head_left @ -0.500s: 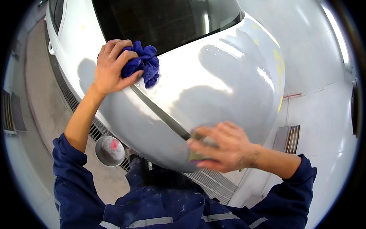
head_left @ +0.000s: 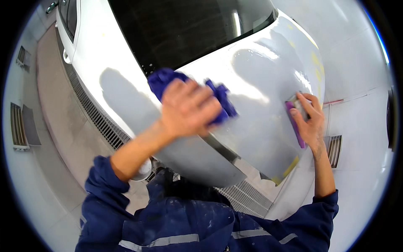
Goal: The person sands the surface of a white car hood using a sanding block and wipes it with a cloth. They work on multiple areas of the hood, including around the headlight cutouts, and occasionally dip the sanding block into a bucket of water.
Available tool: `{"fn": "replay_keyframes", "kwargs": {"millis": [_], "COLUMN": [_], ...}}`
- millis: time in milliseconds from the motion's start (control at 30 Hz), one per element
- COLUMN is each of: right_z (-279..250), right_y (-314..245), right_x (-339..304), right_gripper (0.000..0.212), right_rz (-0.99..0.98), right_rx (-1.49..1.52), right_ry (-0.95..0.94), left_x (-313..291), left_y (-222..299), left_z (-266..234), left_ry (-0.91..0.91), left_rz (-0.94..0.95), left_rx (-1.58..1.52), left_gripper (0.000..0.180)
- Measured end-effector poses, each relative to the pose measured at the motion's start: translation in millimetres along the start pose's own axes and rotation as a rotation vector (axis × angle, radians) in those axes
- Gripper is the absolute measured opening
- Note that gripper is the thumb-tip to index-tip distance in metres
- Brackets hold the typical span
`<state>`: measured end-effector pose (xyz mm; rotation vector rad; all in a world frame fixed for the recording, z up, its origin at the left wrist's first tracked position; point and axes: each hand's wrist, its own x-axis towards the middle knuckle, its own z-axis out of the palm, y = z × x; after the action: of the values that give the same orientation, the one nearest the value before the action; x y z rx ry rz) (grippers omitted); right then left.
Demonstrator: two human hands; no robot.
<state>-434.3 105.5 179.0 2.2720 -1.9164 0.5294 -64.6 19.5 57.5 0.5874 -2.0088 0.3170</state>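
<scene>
My left hand (head_left: 189, 107), slightly blurred, presses a crumpled blue-purple cloth (head_left: 161, 82) to the car body below the dark window. The cloth bulges out on both sides of my fingers. My right hand (head_left: 310, 122) grips a flat sanding block (head_left: 295, 124) with a purple edge, fingers on top and thumb at its near side. The block rests on the grey-primed right part of the car panel (head_left: 260, 122). White paint, grey primer patches and a few yellow spots show on the body. A dark gap runs between two panels below the cloth.
The dark car window (head_left: 189, 29) lies beyond my hands, with water drops at its near corner. A bucket (head_left: 143, 170) stands on the floor, mostly hidden by my left forearm. Floor grates (head_left: 245, 197) run along and below the car. Pale walls with vents (head_left: 334, 151) surround it.
My left hand has moved right and nearer with the cloth, across the panel gap. My right hand has carried the sanding block from the near edge to the far right of the panel.
</scene>
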Motion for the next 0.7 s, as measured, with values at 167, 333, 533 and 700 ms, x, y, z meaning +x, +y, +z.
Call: {"fn": "replay_keyframes", "kwargs": {"millis": [167, 333, 533, 700], "right_z": [11, -7, 34, 41], "right_y": [-50, -88, -138, -145], "right_x": [-7, -27, 8, -2], "right_gripper": [0.052, 0.051, 0.045, 0.045], "right_rz": [-0.195, -0.614, -0.632, -0.617], "right_rx": [0.051, 0.097, 0.121, 0.140], "right_ry": [-0.187, -0.397, -0.378, -0.275], "left_x": [7, 48, 121, 167], "left_y": [-87, -106, -31, -1], "left_z": [-35, -72, -57, -26], "left_ry": [-0.443, -0.231, -0.022, 0.271], "left_rz": [-0.111, 0.122, 0.417, 0.493], "left_rx": [0.345, 0.500, 0.257, 0.092], "left_gripper": [0.040, 0.033, 0.043, 0.021]}}
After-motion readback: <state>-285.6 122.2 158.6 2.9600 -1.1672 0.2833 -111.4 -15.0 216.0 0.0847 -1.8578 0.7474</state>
